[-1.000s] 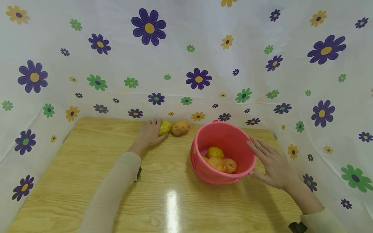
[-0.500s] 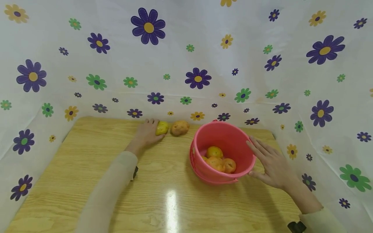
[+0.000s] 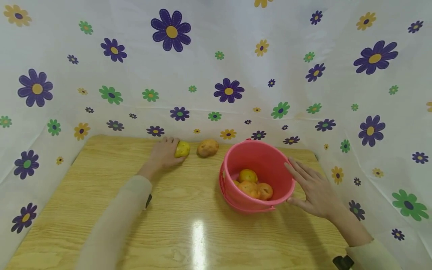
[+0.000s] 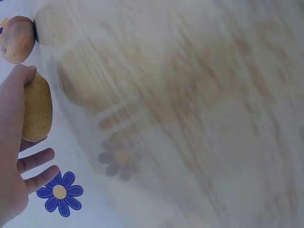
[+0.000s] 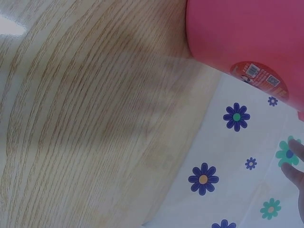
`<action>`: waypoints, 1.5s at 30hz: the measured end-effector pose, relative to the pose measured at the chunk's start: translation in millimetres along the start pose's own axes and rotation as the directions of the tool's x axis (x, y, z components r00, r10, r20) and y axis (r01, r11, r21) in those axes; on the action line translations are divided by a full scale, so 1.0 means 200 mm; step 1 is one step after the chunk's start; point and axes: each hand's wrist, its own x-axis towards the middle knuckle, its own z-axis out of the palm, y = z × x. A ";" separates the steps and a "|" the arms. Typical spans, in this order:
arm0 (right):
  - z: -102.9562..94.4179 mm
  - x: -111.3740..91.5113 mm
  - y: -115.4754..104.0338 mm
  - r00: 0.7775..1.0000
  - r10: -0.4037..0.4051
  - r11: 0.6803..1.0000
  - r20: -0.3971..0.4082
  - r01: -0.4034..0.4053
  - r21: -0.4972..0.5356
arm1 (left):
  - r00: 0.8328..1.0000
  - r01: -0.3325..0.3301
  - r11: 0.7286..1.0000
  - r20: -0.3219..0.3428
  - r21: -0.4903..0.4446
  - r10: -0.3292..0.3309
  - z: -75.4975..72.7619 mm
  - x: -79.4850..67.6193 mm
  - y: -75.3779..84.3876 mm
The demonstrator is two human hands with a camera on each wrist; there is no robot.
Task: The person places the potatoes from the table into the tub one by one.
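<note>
At the back of the table, my left hand [image 3: 164,153] grips a yellow potato [image 3: 182,149] between thumb and fingers. The left wrist view shows this speckled potato [image 4: 38,108] against the palm, with two fingers spread apart from it. A browner potato [image 3: 207,148] lies just to its right, apart from the hand. My right hand [image 3: 315,189] rests with straight fingers against the right rim of a pink bucket [image 3: 270,161]. Inside the bucket lie several potatoes [image 3: 249,188]. In the right wrist view only a few fingers [image 5: 294,173] show at the edge.
The wooden table [image 3: 168,225] bears the bucket right of its middle. A white flowered sheet [image 3: 202,67] rises behind the table and on both sides. The bucket's outer wall carries a red label [image 5: 259,78].
My left hand has slid left with the yellow potato, widening the gap to the browner potato. The right hand and the bucket stay in place.
</note>
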 end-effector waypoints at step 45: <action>0.01 0.00 0.00 1.000 0.005 1.000 -0.003 -0.004 0.010 | 0.926 -0.206 0.976 -0.311 0.064 0.216 -0.38 -0.12 0.31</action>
